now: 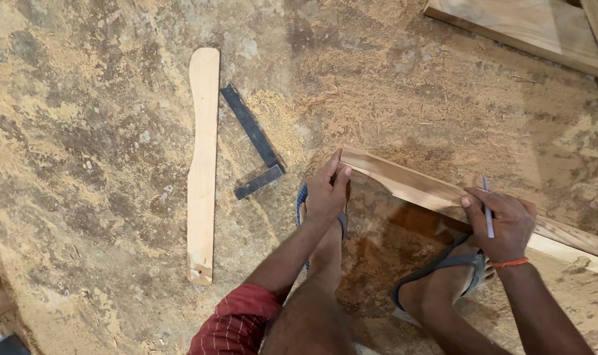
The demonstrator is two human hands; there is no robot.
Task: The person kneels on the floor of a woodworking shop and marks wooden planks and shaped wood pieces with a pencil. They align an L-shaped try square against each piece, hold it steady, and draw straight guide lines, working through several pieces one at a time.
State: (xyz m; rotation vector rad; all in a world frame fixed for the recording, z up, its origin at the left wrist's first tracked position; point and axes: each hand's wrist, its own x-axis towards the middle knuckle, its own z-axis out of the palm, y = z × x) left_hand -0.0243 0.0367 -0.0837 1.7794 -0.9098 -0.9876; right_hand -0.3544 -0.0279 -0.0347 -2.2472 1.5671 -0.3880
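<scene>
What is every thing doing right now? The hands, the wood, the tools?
Left hand: gripping the plank's end.
Right hand: resting on the plank, holding a pen.
Pen: upright between the fingers.
Plank: on edge on the floor.
Metal square: lying flat, untouched.
Shaped wooden strip: lying flat, untouched.

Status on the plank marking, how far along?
Done: metal square and shaped wooden slat lie aside on the sawdust floor. In hand: left hand grips the plank end, right hand rests on it holding a pencil. Left: no pencil line visible on the plank yet.
</scene>
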